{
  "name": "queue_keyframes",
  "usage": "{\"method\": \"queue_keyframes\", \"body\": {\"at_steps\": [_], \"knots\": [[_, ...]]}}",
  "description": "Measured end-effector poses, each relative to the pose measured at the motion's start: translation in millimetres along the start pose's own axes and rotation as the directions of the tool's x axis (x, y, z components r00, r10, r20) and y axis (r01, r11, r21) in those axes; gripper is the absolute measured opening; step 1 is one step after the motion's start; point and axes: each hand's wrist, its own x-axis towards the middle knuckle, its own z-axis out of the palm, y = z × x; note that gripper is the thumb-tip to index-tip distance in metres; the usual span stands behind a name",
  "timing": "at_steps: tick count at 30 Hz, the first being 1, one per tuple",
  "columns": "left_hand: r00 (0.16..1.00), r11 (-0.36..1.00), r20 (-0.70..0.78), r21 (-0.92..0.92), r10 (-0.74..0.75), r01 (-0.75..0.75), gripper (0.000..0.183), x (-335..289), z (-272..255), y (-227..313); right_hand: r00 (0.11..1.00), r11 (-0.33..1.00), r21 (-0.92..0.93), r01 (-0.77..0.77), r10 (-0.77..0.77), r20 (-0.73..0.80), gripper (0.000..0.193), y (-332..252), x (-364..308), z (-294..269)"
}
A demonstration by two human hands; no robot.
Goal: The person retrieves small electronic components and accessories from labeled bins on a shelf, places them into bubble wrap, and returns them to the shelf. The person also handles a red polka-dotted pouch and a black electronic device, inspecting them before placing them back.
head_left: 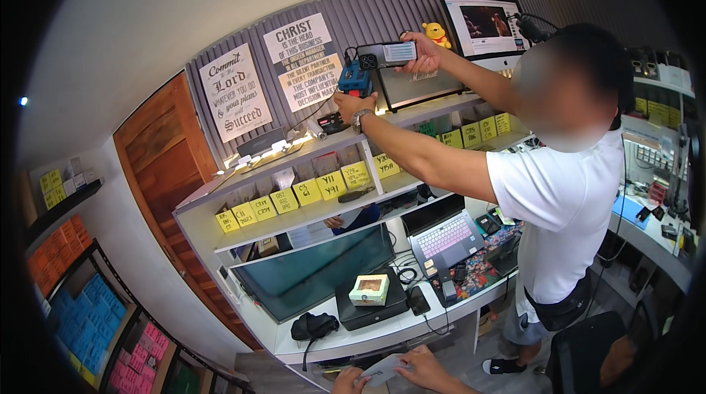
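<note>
At the lower edge, my left hand (350, 379) and my right hand (426, 369) each pinch an end of a thin, pale grey-white sheet (384, 370). It has small dark marks and looks like a card or paper; its exact kind is unclear. Both hands are closed on it, just in front of the white desk (412, 334). On that desk, nearest my hands, lie a black phone (418, 301) with a cable, a bundled black pouch-like thing (313, 326), and a pale green windowed box (370, 289) resting on a black case (373, 313).
A person in a white shirt (566, 210) stands at the right, holding a phone (390, 54) and a blue device (355, 81) above the shelf. A laptop (445, 241) and a large dark screen (316, 269) stand on the desk. Yellow-labelled bins (307, 192) line the shelf. A chair (588, 350) is lower right.
</note>
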Motion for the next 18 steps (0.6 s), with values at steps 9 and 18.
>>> {"method": "queue_keyframes", "body": {"at_steps": [9,18], "knots": [[0.995,0.996,0.036,0.01,-0.091,0.09,0.032,-4,0,4,0.985,0.983,0.102,-0.155,0.145,0.097,0.032,16,-8,11],[0.984,0.989,0.105,-0.026,-0.142,0.145,0.036,0,-7,30,0.979,0.969,0.139,-0.204,0.2,0.044,0.027,10,-9,-6]]}}
